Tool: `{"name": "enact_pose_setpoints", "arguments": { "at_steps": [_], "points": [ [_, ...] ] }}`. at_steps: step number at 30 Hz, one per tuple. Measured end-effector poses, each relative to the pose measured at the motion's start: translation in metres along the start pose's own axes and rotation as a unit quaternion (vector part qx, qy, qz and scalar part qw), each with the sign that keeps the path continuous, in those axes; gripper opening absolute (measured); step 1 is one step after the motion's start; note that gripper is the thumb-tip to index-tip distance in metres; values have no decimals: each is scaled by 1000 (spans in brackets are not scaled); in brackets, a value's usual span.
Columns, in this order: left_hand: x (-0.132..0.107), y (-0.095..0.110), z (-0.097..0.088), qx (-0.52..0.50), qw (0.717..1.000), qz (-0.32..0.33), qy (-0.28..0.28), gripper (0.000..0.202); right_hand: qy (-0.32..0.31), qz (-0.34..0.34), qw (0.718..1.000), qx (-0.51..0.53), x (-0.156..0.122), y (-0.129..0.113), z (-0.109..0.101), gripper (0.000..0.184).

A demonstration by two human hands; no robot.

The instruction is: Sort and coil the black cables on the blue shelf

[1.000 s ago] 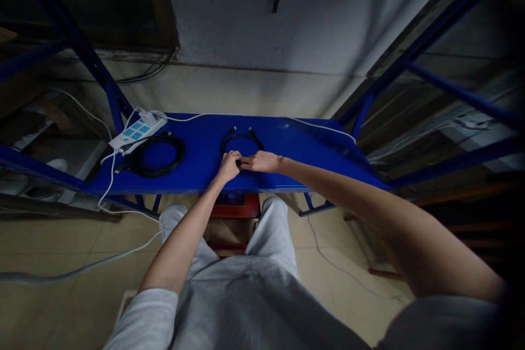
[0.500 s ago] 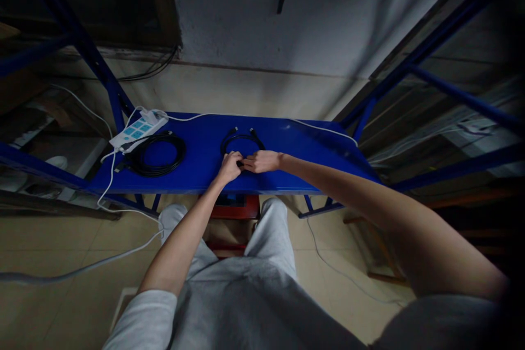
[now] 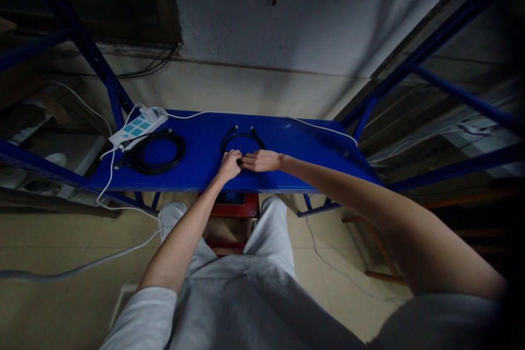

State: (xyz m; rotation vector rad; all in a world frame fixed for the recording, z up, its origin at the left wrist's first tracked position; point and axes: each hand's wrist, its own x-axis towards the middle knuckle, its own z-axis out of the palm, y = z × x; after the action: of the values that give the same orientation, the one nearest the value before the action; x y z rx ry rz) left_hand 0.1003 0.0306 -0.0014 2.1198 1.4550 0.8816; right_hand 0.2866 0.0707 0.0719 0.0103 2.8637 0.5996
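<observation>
A black cable (image 3: 241,135) lies looped on the blue shelf (image 3: 200,136), its two plug ends pointing away from me. My left hand (image 3: 231,164) is closed on the near part of this loop, fingers pinched. Close beside it, my right hand (image 3: 262,161) is also closed at the loop, the fingertips almost meeting those of the left. A small black piece shows between the fingertips; whether it is part of the cable or a tie I cannot tell. The fingers hide the near side of the loop.
On the shelf's left lie a larger coil of black cable (image 3: 177,159) and a white power strip (image 3: 132,132) with blue sockets. A white cord (image 3: 320,127) runs along the back edge. Blue uprights (image 3: 116,104) flank the shelf. Below stands a red stool (image 3: 229,210).
Both hands stay at the cable loop with hardly any finger movement. The view has tilted very slightly.
</observation>
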Motion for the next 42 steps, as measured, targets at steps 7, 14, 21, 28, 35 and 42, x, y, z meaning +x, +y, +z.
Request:
{"name": "enact_pose_setpoints", "arguments": {
  "at_steps": [7, 14, 21, 28, 35, 42],
  "points": [
    [-1, 2, -3, -5, 1000, 7, 4, 5, 15, 77, 997, 10, -1, -12, 6, 31],
    [0, 0, -2, 0, 1000, 6, 3, 8, 11, 35, 999, 3, -7, -6, 5, 30],
    [1, -3, 2, -12, 1000, 1, 9, 6, -21, -14, 1000, 7, -5, 5, -2, 29],
    [1, -4, 2, -10, 1000, -1, 6, 4, -31, -20, 999, 16, 0, 8, -2, 29],
    [1, -5, 3, -12, 1000, -2, 7, 5, -13, -31, 999, -13, -1, 9, -5, 31],
    [1, -3, 1, 2, 1000, -6, -1, 6, 4, -35, 999, -7, 0, 7, -16, 30]
  ]
}}
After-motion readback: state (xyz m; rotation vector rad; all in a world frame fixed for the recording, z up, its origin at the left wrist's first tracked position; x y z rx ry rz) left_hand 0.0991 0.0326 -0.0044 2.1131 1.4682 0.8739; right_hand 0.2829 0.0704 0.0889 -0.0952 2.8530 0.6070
